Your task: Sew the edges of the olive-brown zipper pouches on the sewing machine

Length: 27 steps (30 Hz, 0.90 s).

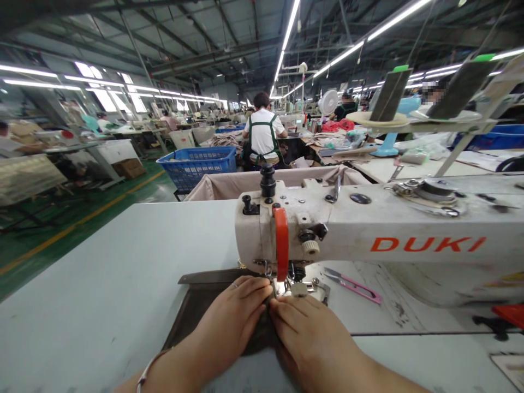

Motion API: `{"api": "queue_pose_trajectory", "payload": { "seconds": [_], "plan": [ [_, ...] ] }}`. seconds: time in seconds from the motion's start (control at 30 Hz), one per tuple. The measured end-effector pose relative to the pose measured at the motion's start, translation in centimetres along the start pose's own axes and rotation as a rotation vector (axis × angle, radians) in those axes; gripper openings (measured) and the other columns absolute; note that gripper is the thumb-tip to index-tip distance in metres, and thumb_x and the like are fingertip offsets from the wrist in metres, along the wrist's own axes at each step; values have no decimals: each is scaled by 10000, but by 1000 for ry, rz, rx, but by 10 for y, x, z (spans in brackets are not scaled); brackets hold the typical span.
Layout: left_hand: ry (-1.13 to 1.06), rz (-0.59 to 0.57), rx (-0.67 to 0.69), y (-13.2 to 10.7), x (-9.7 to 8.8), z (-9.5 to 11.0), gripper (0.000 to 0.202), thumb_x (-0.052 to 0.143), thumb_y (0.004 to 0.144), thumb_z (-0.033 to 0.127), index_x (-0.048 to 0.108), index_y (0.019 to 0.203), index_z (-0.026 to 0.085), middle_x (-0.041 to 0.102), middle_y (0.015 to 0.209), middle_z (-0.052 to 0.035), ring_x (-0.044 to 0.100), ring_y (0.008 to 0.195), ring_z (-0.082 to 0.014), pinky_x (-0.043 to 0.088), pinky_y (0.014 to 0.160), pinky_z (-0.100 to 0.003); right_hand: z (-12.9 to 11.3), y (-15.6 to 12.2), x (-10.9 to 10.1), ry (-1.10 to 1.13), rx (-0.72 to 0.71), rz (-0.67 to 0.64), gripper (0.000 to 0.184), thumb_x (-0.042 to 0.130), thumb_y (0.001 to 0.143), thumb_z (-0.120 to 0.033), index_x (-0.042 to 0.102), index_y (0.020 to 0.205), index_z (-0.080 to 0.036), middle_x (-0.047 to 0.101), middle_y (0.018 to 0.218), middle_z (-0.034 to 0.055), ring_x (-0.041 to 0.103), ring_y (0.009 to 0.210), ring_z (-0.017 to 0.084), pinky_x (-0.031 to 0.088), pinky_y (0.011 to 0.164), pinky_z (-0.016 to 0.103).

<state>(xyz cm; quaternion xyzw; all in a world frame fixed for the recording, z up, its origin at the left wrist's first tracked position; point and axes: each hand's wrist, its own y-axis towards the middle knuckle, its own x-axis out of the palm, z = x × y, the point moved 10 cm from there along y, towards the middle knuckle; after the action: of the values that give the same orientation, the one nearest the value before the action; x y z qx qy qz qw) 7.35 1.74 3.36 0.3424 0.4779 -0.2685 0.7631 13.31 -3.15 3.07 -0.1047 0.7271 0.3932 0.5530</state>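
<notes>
A dark brown-grey fabric piece (192, 308) lies on the table, running under the needle area of a white sewing machine (347, 232). My left hand (233, 314) rests on this fabric, fingers pressed together, its fingertips on the fabric's edge just left of the presser foot. Close beside it, my right hand (307, 327) grips the fabric's near edge with bent fingers, right in front of the needle area. The orange guard (281, 243) stands directly above the fingertips. Both palms hide part of the fabric. The needle itself I cannot make out.
Pink-handled thread snips (356, 286) lie on the machine bed to the right. Scissors (436, 209) and a bobbin sit on the machine's top. Thread cones (391, 95) stand at the upper right. Behind are a cloth-lined bin (229, 186), a blue crate (200, 164) and a seated person (263, 131).
</notes>
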Motion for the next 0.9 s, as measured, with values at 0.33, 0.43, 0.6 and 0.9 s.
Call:
{"api": "queue_pose_trajectory", "payload": {
  "seconds": [0.33, 0.43, 0.6, 0.9],
  "plan": [
    [-59, -19, -11, -3, 3, -9, 342, 500, 943, 86, 570, 1250, 219, 617, 1276, -39, 547, 1198, -200, 450, 1079, -391, -4, -1, 9, 41, -14, 18, 241, 619, 852, -179, 692, 1063, -86, 710, 1026, 108, 620, 971, 236, 496, 873, 343],
    [-60, -14, -11, -3, 3, -9, 343, 505, 935, 80, 573, 1242, 216, 619, 1273, -40, 548, 1195, -200, 449, 1080, -385, 1, -2, 8, 97, 17, 0, 278, 604, 851, -178, 679, 1102, -89, 703, 1077, 102, 615, 1003, 238, 489, 885, 345],
    [-57, -8, -11, -3, 0, -6, 340, 490, 931, 72, 575, 1236, 193, 623, 1274, -57, 552, 1200, -204, 463, 1071, -373, 14, 0, -13, 299, 40, -104, 307, 546, 856, -139, 663, 1139, -173, 686, 1144, 44, 609, 1018, 205, 439, 943, 351],
    [-11, -6, 6, 1, -3, -2, 368, 489, 918, 71, 581, 1257, 180, 628, 1283, -76, 553, 1221, -223, 466, 1076, -412, 54, 5, -21, 260, 352, -131, 258, 526, 839, -60, 683, 913, -251, 635, 1036, 43, 500, 1045, 252, 405, 897, 408]
  ]
}}
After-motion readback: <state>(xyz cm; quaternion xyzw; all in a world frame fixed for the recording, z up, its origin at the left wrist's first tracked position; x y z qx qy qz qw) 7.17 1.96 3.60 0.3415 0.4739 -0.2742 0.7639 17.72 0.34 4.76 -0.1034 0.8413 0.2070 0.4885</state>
